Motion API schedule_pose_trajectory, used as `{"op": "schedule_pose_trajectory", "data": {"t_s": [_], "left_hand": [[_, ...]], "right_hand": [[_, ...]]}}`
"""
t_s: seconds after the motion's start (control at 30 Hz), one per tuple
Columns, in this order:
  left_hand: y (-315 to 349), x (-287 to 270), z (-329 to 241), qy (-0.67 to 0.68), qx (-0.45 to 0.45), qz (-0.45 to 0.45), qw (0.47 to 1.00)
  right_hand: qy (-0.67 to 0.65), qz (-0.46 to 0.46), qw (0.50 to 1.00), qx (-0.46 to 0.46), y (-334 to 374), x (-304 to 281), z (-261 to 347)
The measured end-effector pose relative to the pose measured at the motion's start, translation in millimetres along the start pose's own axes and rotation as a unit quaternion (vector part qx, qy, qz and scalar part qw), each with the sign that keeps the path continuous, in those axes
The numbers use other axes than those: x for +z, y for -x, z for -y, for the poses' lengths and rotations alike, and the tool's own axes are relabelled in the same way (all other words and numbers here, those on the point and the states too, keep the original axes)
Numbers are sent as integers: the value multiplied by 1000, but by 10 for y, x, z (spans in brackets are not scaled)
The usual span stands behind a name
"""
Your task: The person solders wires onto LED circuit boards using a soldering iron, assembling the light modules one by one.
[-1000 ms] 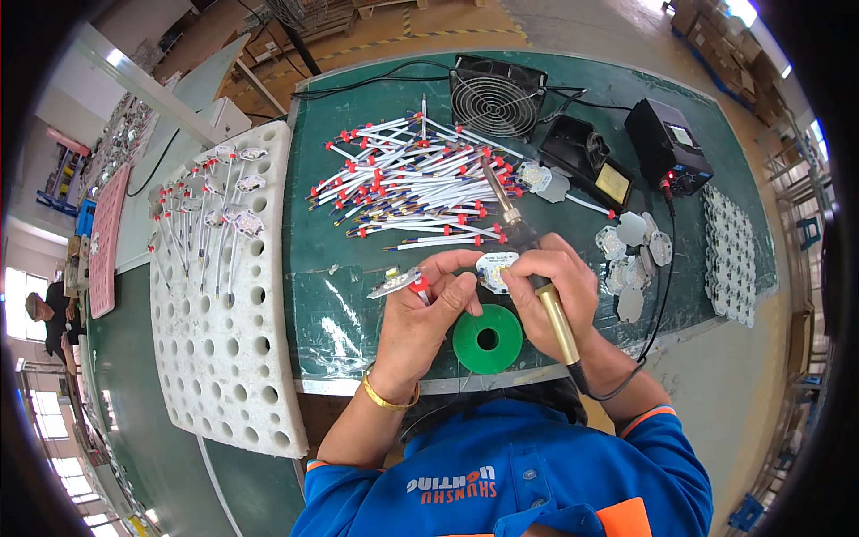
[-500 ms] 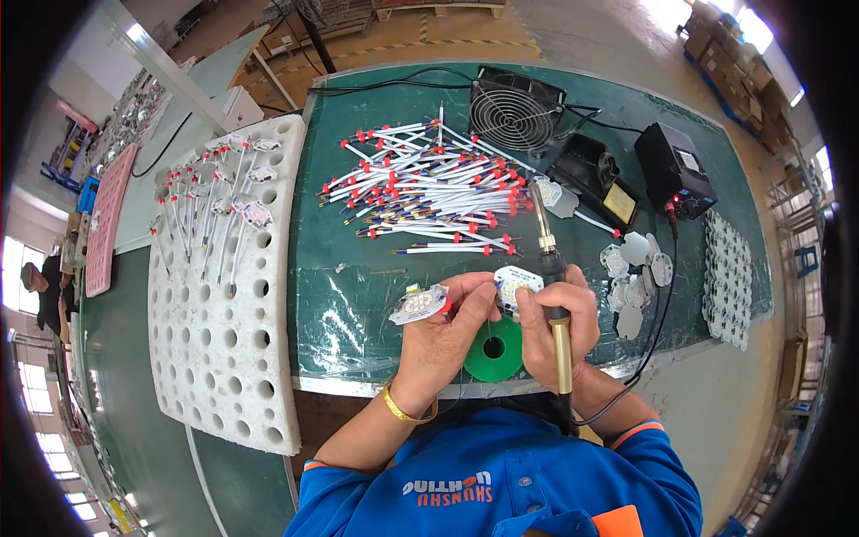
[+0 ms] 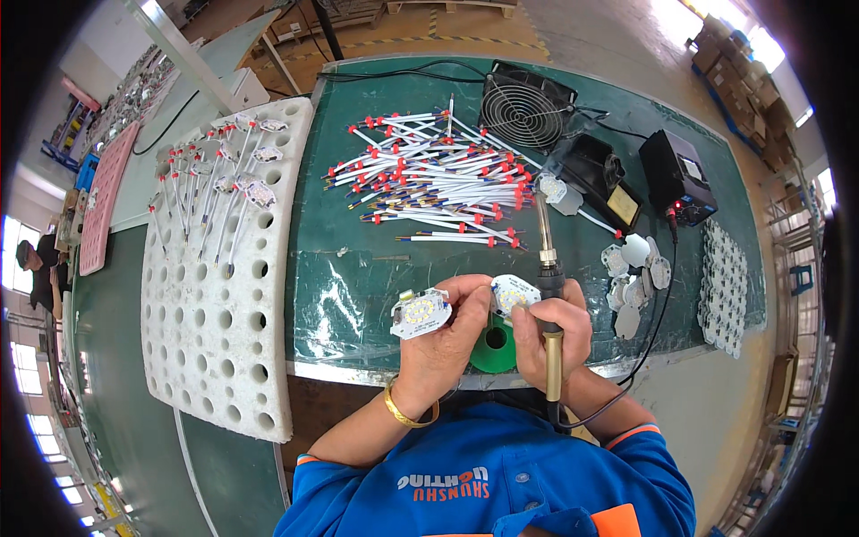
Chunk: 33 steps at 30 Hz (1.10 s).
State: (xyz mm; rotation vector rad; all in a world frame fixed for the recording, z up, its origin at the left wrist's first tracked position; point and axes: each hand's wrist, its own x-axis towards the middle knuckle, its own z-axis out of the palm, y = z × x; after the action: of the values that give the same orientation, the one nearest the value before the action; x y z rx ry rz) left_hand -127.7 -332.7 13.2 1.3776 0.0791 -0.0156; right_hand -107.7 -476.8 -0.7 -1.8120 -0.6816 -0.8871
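Observation:
My left hand point(image 3: 437, 356) is closed around a white LED circuit board point(image 3: 422, 311), which sticks out past its fingers on the left. Its thumb and fingertip meet the edge of a second LED board point(image 3: 514, 294). That second board is pinched at its lower right by my right hand point(image 3: 557, 338). The same right hand also grips a soldering iron point(image 3: 550, 285), held upright with its metal barrel toward the far side and its cable trailing below. Under the hands lies a green spool point(image 3: 490, 360), partly covered.
White wires with red rings point(image 3: 429, 188) are heaped at the far middle. To the left, a white foam tray point(image 3: 188, 340) holds wired boards. A fan point(image 3: 526, 109), sponge stand point(image 3: 619, 204), black power unit point(image 3: 677, 179), loose boards point(image 3: 631, 288) and board panels point(image 3: 723, 286) sit rightward.
The left board has tilted to show more of its LED face. The second board has turned slightly, still between both hands. The whole view has shifted a little.

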Motion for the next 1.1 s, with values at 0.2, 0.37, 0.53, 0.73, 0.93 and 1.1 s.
{"op": "schedule_pose_trajectory", "data": {"t_s": [0.2, 0.37, 0.53, 0.73, 0.93, 1.1], "left_hand": [[7, -118, -71, -115, 90, -24, 989], [-6, -119, -180, -119, 88, -3, 989], [-2, -114, -197, -117, 90, 13, 989], [-19, -93, -257, -137, 94, 24, 986], [-28, -109, -250, -162, 108, 15, 981], [-44, -114, -193, -216, 161, 7, 963]], "right_hand": [[11, 104, 994, -17, 70, -287, 7], [-39, 99, 994, -7, 183, -488, 17], [-109, 157, 981, -31, 72, -635, 70], [-149, 165, 975, -28, 26, -638, 78], [-147, 180, 972, -37, -23, -623, 103], [-127, 205, 970, -39, -19, -630, 118]]}}
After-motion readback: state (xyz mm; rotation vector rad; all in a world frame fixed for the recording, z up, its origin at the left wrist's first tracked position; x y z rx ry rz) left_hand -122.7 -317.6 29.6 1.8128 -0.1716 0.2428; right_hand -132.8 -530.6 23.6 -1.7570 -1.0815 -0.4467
